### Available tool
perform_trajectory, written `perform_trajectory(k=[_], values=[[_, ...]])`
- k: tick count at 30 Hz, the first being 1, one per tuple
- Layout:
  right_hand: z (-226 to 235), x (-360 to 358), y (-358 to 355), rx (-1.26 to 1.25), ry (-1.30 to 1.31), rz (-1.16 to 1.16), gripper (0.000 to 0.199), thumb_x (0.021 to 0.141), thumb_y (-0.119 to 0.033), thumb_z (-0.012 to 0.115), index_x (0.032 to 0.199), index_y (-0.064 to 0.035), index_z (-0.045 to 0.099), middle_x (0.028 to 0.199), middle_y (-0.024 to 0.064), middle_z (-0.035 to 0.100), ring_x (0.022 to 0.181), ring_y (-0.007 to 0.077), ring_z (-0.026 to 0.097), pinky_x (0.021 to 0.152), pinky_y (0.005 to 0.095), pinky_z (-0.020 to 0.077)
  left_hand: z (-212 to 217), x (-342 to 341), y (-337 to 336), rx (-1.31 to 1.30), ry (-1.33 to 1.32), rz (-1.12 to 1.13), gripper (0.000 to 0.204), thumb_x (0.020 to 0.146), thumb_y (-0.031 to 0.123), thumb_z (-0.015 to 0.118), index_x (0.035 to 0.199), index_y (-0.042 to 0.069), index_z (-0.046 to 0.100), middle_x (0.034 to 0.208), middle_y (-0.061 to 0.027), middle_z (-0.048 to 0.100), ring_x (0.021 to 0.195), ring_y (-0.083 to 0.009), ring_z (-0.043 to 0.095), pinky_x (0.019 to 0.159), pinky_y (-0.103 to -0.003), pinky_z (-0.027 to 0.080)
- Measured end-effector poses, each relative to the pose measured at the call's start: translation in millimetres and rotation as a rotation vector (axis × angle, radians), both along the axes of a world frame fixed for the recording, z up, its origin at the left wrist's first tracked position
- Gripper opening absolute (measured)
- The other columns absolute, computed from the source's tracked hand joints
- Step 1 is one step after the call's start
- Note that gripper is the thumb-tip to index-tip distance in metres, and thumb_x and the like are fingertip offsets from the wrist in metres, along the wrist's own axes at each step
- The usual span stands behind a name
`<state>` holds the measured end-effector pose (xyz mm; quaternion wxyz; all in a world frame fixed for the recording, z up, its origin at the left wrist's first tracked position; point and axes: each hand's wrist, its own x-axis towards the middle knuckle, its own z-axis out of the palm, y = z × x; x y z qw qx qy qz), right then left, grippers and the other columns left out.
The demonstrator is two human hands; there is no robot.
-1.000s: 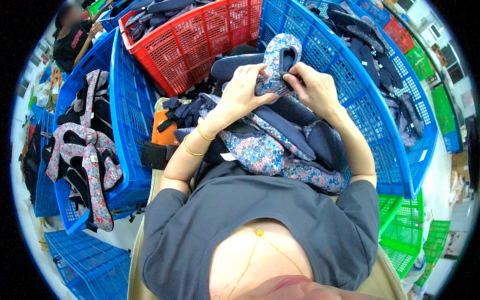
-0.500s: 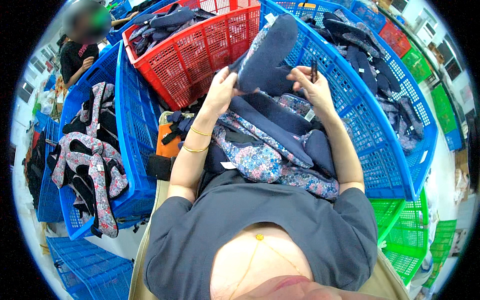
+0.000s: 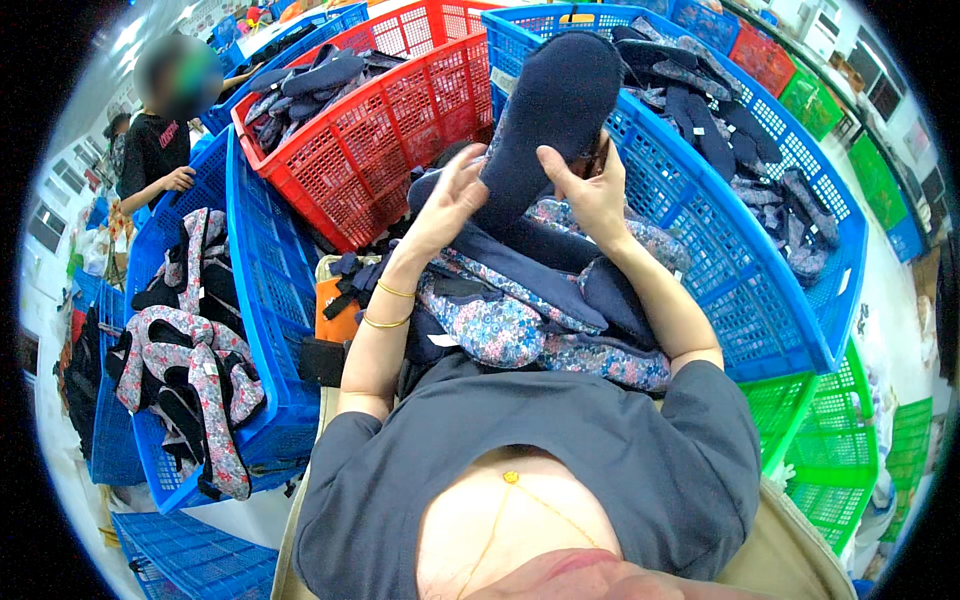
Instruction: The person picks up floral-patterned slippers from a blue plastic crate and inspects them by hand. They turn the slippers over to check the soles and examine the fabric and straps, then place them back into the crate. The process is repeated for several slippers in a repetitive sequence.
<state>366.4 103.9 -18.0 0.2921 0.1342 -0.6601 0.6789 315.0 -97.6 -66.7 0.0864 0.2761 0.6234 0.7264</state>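
A navy cloth slipper (image 3: 562,105) is held up in front of me, its dark sole turned toward me and its toe end upward. My left hand (image 3: 447,203) is closed at its lower left edge. My right hand (image 3: 592,195) grips the right edge, thumb on the sole; its other fingers are partly hidden behind, with something dark beside them that I cannot make out. Beneath my hands a heap of floral slippers (image 3: 492,328) with navy soles and linings lies on my lap, some showing white tags.
A red crate (image 3: 385,130) with slippers stands ahead. Blue crates of slippers flank me, one left (image 3: 275,260) and one right (image 3: 740,260). Green crates (image 3: 835,450) are at the lower right. Another person (image 3: 155,150) stands at the far left.
The slipper has turned so its sole faces me more fully and has shifted slightly right. My right hand has moved onto its edge; the thin dark tool it showed is no longer clearly visible.
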Motion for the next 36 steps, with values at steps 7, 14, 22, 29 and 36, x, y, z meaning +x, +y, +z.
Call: perform_trajectory(k=[7, 14, 22, 29, 36], values=[[0.7, 9.9, -11.9, 0.145, 0.095, 0.076, 0.044, 0.084, -0.013, 0.076, 0.118, 0.0021, 0.054, 0.09, 0.0073, 0.065, 0.064, 0.0066, 0.061, 0.052, 0.0208, 0.049, -11.3, -4.5, -6.7, -0.07, -0.045, -0.183, 0.043, 0.099, 0.025, 0.055, 0.132, -0.002, 0.05, 0.122, -0.0053, 0.058, 0.111, -0.0121, 0.054, 0.098, -0.028, 0.043], [-1.0, 8.4, -11.0, 0.275, 0.146, 0.029, 0.041, 0.083, -0.014, 0.076, 0.116, 0.0006, 0.056, 0.095, 0.0088, 0.066, 0.07, 0.0093, 0.065, 0.059, 0.0244, 0.0523, -13.5, -4.6, -7.7, -0.012, -0.096, -0.226, 0.041, 0.1, 0.025, 0.054, 0.133, 0.002, 0.049, 0.122, -0.0023, 0.058, 0.111, -0.0112, 0.054, 0.098, -0.028, 0.044], [15.0, 3.8, 5.8, 0.128, 0.031, 0.072, 0.033, 0.089, -0.014, 0.07, 0.116, 0.0006, 0.057, 0.096, 0.0024, 0.063, 0.06, -0.0002, 0.048, 0.051, 0.0167, 0.0388, -16.2, -6.8, -9.1, -0.011, -0.071, -0.229, 0.04, 0.1, 0.024, 0.054, 0.133, 0.002, 0.049, 0.123, -0.0024, 0.057, 0.113, -0.0108, 0.053, 0.1, -0.027, 0.042], [19.9, -29.1, 18.0, 0.262, 0.118, -0.025, 0.045, 0.1, -0.034, 0.052, 0.124, 0.0043, 0.058, 0.092, 0.0073, 0.058, 0.081, 0.0134, 0.053, 0.075, 0.0272, 0.0451, -12.3, -2.4, -8.4, -0.008, -0.06, -0.222, 0.041, 0.099, 0.025, 0.055, 0.132, 0.001, 0.049, 0.122, -0.0033, 0.057, 0.114, -0.0116, 0.053, 0.101, -0.027, 0.041], [27.4, -32.1, 9.3, 0.254, 0.184, -0.025, 0.039, 0.098, -0.026, 0.057, 0.123, 0.004, 0.057, 0.099, 0.0084, 0.064, 0.093, 0.0134, 0.06, 0.085, 0.0277, 0.048, -13.4, -2.0, -9.0, -0.016, -0.042, -0.209, 0.043, 0.099, 0.026, 0.056, 0.131, -0.002, 0.05, 0.121, -0.0047, 0.058, 0.112, -0.0122, 0.053, 0.101, -0.027, 0.04]])
